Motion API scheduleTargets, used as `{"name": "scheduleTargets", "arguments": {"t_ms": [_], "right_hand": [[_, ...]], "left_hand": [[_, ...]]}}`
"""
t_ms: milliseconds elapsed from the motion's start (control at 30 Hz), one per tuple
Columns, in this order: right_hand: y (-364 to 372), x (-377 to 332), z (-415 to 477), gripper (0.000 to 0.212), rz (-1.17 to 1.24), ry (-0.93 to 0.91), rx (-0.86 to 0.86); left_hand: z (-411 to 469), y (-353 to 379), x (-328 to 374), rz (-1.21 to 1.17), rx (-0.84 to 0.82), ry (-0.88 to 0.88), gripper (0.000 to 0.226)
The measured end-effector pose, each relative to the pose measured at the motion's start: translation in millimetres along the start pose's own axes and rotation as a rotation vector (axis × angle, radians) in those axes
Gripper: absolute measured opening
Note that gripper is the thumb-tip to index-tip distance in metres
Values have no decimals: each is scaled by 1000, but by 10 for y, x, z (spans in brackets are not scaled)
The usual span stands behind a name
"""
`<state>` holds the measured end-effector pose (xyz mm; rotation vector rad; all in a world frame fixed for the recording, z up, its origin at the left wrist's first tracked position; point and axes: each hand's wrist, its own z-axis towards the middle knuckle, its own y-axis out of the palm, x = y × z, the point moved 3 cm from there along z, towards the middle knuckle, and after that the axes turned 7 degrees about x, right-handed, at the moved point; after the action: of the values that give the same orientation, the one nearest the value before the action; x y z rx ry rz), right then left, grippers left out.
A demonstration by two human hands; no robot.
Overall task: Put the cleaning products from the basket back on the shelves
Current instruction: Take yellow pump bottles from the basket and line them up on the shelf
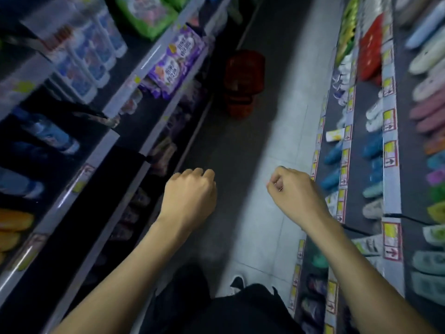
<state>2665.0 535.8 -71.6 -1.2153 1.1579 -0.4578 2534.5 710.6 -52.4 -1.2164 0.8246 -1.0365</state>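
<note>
Head view: two empty, fisted hands [190, 192] [295, 189]; one red basket [243, 80] beyond.

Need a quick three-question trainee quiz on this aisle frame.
1. True or false: the red plastic basket stands on the grey floor, ahead of the person.
2. The left hand and right hand hold: A) a bottle; B) nothing; C) the basket's handle.
3. Fill in: the purple printed packs lie on shelving to the person's ____ side.
Key: 1 true; 2 B; 3 left.
</note>
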Motion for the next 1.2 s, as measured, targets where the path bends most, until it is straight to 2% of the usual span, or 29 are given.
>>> {"name": "scheduleTargets", "arguments": {"t_ms": [100,333,433,633,900,1200], "right_hand": [[-34,131,321,20,-66,29,-29],[-77,231,1385,14,-136,-9,-80],[-119,273,1965,15,-184,-41,-66],[-352,371,2998,23,-296,-19,-35],[-461,666,4130,28,-268,49,-39],[-706,1252,5704,30,-186,28,-64]], "left_hand": [[322,160,148,-8,-24,29,33],[1424,625,146,-14,-70,82,26],[1988,863,66,-18,-69,55,14],[3187,1135,66,-34,-121,85,14],[4478,1391,180,9,-181,147,22],[6030,1838,432,75,-217,148,22]]}}
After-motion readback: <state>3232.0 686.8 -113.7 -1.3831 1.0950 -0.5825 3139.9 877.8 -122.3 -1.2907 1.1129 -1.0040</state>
